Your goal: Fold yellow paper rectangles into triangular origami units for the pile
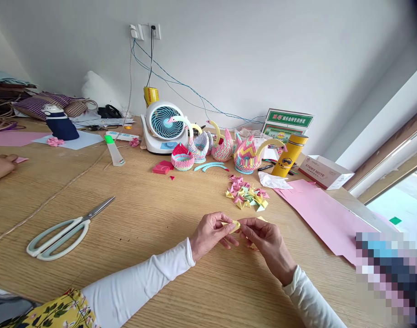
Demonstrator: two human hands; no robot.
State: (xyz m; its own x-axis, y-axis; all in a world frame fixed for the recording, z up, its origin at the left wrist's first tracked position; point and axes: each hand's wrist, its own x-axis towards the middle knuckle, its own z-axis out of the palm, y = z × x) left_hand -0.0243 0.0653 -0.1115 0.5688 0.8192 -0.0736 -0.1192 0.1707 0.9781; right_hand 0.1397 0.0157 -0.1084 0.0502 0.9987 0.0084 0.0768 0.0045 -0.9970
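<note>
The left hand [210, 233], angled in from the lower left, holds a folded yellow paper piece [231, 226] at lower centre, its grip pinched narrow; the right hand [269, 241] curls its fingers at the piece's right end, whether pinching I cannot tell; a white box [326, 173] at right reads "STICKY NOTE"; folded pieces [246, 193] heap on the table [143, 228] just beyond; paper swans [224, 149] stand at upper centre; scissors [83, 220] lie at left.

A small, narrow, pale-yellow piece of folded paper [234, 226] is sitting pinched in the left hand's [210, 233] fingertips, its far end meeting the right hand's [268, 240] fingertips; fingers are partly hiding its outline above the tabletop [181, 200].
</note>
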